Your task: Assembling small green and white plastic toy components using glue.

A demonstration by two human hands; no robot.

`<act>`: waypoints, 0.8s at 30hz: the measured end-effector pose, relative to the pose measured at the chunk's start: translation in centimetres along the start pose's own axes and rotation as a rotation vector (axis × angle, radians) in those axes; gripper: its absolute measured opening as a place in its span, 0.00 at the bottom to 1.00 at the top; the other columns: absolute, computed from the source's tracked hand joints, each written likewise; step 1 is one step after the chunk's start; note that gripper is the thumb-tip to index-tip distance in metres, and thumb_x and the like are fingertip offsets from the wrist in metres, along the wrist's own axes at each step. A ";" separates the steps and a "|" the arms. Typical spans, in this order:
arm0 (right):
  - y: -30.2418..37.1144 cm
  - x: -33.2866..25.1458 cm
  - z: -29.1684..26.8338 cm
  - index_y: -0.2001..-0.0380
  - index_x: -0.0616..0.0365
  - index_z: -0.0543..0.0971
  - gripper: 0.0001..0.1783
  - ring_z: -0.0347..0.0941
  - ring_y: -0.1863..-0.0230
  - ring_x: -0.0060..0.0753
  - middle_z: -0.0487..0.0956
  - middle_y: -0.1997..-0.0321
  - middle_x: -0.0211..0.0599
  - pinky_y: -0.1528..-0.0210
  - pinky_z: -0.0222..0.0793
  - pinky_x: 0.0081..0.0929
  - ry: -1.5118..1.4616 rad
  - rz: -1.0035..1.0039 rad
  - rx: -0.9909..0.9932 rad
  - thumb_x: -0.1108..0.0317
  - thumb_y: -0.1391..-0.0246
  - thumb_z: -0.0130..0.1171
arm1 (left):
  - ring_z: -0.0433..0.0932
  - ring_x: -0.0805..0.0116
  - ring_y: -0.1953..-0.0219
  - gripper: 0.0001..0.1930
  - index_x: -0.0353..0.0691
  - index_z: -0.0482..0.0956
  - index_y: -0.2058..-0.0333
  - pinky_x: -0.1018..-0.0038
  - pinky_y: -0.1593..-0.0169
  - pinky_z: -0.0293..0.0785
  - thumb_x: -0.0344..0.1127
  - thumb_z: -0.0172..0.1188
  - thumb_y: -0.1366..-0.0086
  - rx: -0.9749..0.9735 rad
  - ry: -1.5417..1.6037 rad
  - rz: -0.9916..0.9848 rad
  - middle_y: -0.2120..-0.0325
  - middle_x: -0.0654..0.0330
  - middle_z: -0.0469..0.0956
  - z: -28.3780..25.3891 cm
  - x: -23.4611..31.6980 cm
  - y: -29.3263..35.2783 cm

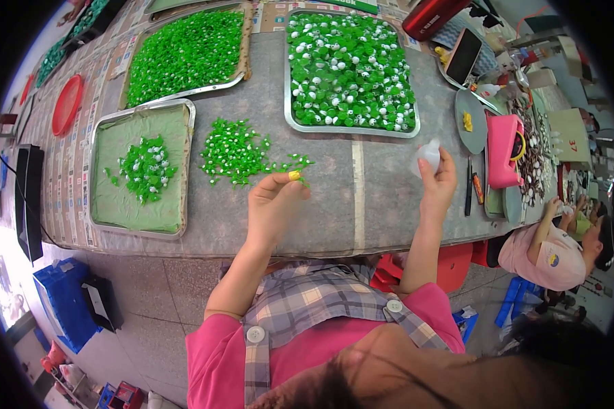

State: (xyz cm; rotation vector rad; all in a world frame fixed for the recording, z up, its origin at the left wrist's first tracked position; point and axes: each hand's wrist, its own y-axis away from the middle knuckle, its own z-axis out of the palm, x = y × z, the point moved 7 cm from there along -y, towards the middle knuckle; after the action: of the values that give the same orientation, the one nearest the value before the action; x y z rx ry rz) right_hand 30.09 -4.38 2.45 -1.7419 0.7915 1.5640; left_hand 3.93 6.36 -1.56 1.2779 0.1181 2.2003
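My left hand (274, 204) is over the table at the near edge of a loose pile of small green pieces with white tips (235, 151). A yellow cover (294, 175) sits on one fingertip. Finger and thumb come together in a pinch beside a few green pieces strayed from the pile; what is between them is too small to make out. To the right, my right hand (438, 178) is closed around a small translucent white squeeze bottle (429, 154), its narrow tip upward. Left of the pile, a green-lined tray (102, 204) bears a cluster of green pieces with white balls (147, 169).
A metal tray (351, 128) full of green and white pieces stands at the back centre; another tray of green pieces (187, 54) is at back left. On the right are a grey dish (468, 102), a pink box (503, 146) and pens (469, 187). A co-worker (546, 252) sits beyond.
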 end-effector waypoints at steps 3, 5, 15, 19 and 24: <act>-0.5 2.2 -1.2 0.58 0.65 0.63 0.22 0.63 0.56 0.26 0.68 0.57 0.40 0.55 0.59 0.22 0.029 0.047 -0.030 0.76 0.60 0.54 | 0.72 0.77 0.76 0.04 0.37 0.71 0.72 0.84 0.74 0.66 0.26 0.52 0.48 -0.016 0.003 -0.023 0.79 0.62 0.73 0.2 -0.3 -0.1; -0.4 2.8 -1.2 0.58 0.65 0.63 0.22 0.63 0.56 0.27 0.69 0.59 0.38 0.55 0.59 0.23 0.034 0.024 -0.041 0.75 0.60 0.55 | 0.72 0.77 0.76 0.04 0.37 0.71 0.72 0.84 0.74 0.67 0.26 0.52 0.48 -0.027 0.002 -0.021 0.79 0.61 0.73 0.3 -0.2 -0.2; -0.1 -7.8 9.2 0.78 0.59 0.73 0.09 0.67 0.70 0.35 0.72 0.75 0.36 0.68 0.61 0.28 0.676 -0.664 -0.227 0.68 0.66 0.59 | 0.71 0.78 0.77 0.04 0.36 0.71 0.72 0.84 0.75 0.67 0.25 0.51 0.48 -0.042 0.013 -0.026 0.78 0.62 0.73 0.4 -0.3 -0.2; -4.2 -3.9 14.8 0.81 0.59 0.72 0.14 0.68 0.74 0.37 0.71 0.79 0.36 0.71 0.62 0.29 0.993 -0.599 -0.370 0.60 0.68 0.60 | 0.72 0.72 0.75 0.05 0.36 0.71 0.71 0.77 0.69 0.71 0.27 0.52 0.48 -0.054 0.007 -0.001 0.77 0.60 0.73 -0.4 -0.7 -0.2; -5.1 -1.1 15.8 0.81 0.57 0.73 0.13 0.67 0.76 0.34 0.70 0.81 0.34 0.73 0.62 0.27 1.043 -0.456 -0.493 0.60 0.67 0.59 | 0.72 0.73 0.75 0.05 0.36 0.71 0.71 0.78 0.69 0.71 0.27 0.52 0.48 -0.018 0.023 0.069 0.75 0.60 0.72 -1.7 -0.4 -0.5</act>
State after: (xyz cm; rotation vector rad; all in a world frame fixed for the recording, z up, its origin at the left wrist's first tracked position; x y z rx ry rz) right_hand 24.58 11.29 2.87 -2.8910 0.3754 0.4765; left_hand 2.94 6.92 -2.96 1.2655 0.0639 2.2700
